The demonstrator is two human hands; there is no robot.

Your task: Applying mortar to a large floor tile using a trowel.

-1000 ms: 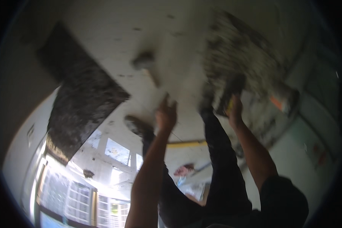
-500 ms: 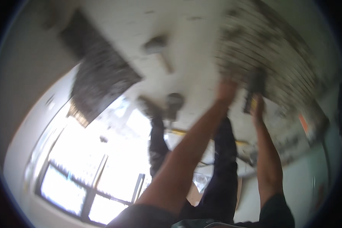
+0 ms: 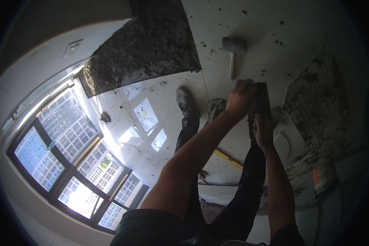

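My left hand (image 3: pixel 241 96) has its fingers curled on the edge of a dark rectangular trowel (image 3: pixel 261 96), held above the floor between my legs. My right hand (image 3: pixel 265 127) is closed on that trowel's lower end, where the grip is largely hidden. Just beyond them a rubber mallet (image 3: pixel 233 46), grey-headed with a wooden handle, lies on the pale floor. My left boot (image 3: pixel 186 102) stands left of my hands. A grey object (image 3: pixel 214 107) shows beside my left wrist, too covered to make out.
A large dark rough patch (image 3: pixel 139 45) lies upper left, a pale cut slab smeared with mortar (image 3: pixel 315 106) at right. A yellow level (image 3: pixel 227 159) lies behind my arm. An orange-and-grey container (image 3: pixel 324 180) stands lower right. Tall windows (image 3: pixel 86 164) fill the lower left, beside a pale wall (image 3: pixel 49 61).
My view has swung round, so the floor and windows sit differently. My left hand, earlier empty and apart, has moved right onto the trowel that my right hand holds.
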